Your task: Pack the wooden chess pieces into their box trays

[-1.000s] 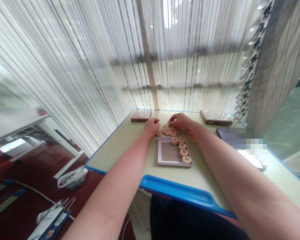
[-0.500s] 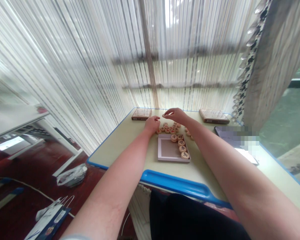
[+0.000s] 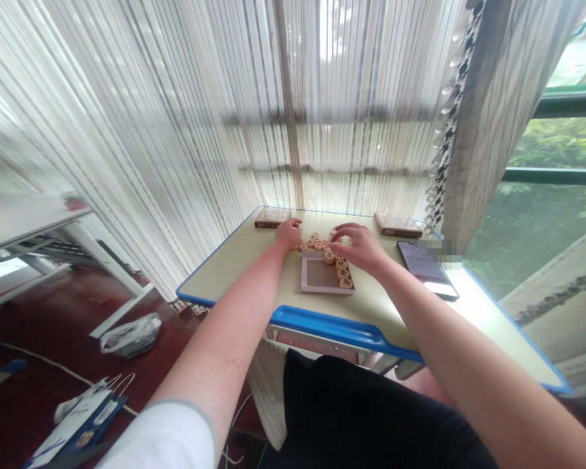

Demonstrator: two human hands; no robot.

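Note:
My left hand point(image 3: 289, 233) rests on the table beside a pile of Chinese chess pieces point(image 3: 318, 245). Its fingers are loosely curled and apart, with no piece visible in them. My right hand point(image 3: 355, 243) hovers over the far right corner of a shallow open box point(image 3: 317, 288). Thumb and forefinger are spread, and loose pieces show between and behind them. Inside the box, round wooden pieces with black characters stand along the right side, among them a near corner piece point(image 3: 346, 283) and a stack point(image 3: 329, 256) by my thumb. Part of the pile is hidden by my right hand.
Two flat boxes lie at the table's far edge, a left one point(image 3: 273, 217) and a right one point(image 3: 398, 224). A dark phone or tablet point(image 3: 424, 267) lies right of my right forearm. The blue trough point(image 3: 332, 326) edges the near side, and curtains point(image 3: 254, 98) hang behind.
My right hand lifted a piece away from the pile, then came back down to the box's far corner with its fingers apart. The left hand stays by the pile. My view has shifted rightward.

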